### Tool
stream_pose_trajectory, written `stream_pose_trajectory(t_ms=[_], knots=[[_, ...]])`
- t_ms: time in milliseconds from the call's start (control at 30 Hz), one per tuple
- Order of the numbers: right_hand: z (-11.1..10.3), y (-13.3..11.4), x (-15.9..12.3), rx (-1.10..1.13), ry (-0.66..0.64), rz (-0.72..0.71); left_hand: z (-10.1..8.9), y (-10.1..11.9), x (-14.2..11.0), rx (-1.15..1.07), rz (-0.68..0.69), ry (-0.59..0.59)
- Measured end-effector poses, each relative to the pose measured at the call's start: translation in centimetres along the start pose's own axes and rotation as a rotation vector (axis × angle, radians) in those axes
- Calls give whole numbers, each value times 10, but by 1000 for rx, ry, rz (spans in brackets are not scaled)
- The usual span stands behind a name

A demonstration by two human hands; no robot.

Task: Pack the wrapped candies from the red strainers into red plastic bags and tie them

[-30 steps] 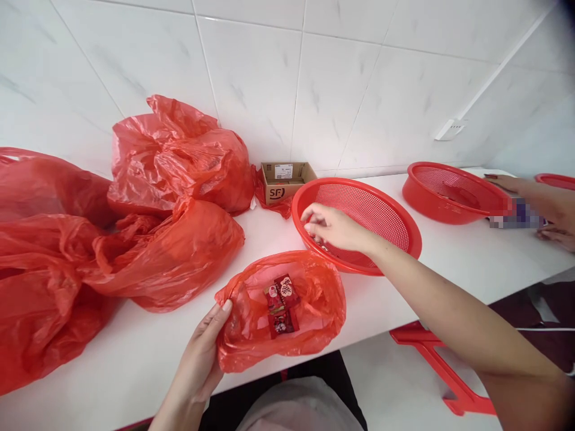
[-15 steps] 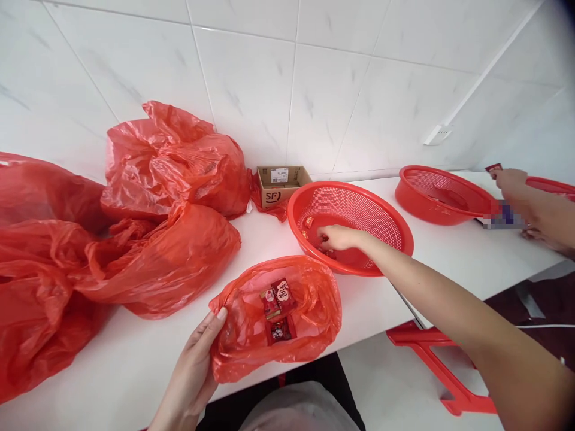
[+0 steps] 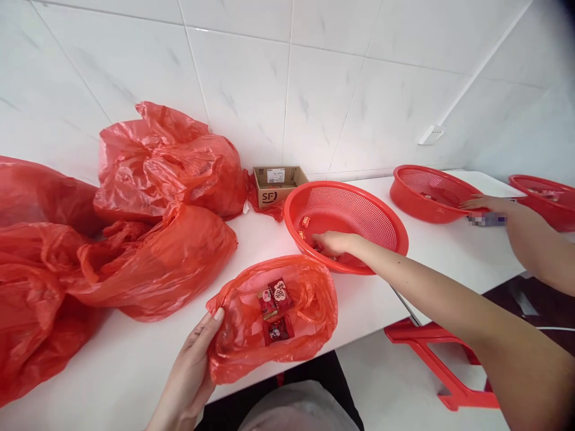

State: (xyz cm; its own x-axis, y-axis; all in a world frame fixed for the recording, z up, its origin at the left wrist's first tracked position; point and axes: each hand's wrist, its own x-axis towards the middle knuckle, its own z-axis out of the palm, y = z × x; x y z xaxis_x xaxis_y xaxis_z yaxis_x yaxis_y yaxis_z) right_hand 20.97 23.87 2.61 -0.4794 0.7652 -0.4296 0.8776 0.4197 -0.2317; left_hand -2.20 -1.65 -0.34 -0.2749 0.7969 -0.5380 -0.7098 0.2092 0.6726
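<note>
My left hand (image 3: 197, 347) grips the left rim of an open red plastic bag (image 3: 309, 335), thumb over the edge. Inside the bag lie several small red snack packets (image 3: 277, 297) with printed labels. Beyond it, my right hand (image 3: 335, 243) reaches down into a red plastic colander (image 3: 368, 209), fingers curled low among small wrapped packets (image 3: 305, 222) near the left wall. Its fingertips are partly hidden, so I cannot make out what they hold.
Large filled red plastic bags (image 3: 166, 167) crowd the left of the white table (image 3: 368, 305). A small cardboard box (image 3: 276, 193) stands by the wall. At right, another person's hand (image 3: 480, 202) is at a second red colander (image 3: 422, 203); a third colander (image 3: 548, 209) sits farther right. A red stool (image 3: 449, 365) is below.
My right hand has shifted slightly within the colander, fingers lower at the left side. The other person's hand has moved from a raised packet to the second colander's rim.
</note>
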Motion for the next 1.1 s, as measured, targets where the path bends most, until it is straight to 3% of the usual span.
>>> stream_pose_trajectory(t_ms=[133,267,333,400,467,533,700,800,900,1033,1100], knots=[[-9,9,-1,47,-66,18,-5,1,1,4,-10,17],[-37,13,-18,151,33,13,-4,1,2,20,15,35],[-48,3,-36,290,98,-87,-1,2,2,14,23,35],[-50,-18,-56,484,71,-272,3,2,3,0,26,28],[-42,-46,-73,591,-49,-433,6,2,3,-9,31,18],[-25,-73,-83,507,-118,-465,9,2,3,-15,34,11],[19,-108,-79,266,20,-434,5,4,0,-31,52,-10],[28,-111,-74,261,-2,-437,-1,4,-2,-21,67,-15],[24,-110,-76,216,26,-460,-5,4,-3,-5,74,-9],[-5,-95,-68,378,201,-444,-4,3,-6,17,66,-26],[-24,-79,-52,323,344,-373,-3,3,-7,21,65,-30]])
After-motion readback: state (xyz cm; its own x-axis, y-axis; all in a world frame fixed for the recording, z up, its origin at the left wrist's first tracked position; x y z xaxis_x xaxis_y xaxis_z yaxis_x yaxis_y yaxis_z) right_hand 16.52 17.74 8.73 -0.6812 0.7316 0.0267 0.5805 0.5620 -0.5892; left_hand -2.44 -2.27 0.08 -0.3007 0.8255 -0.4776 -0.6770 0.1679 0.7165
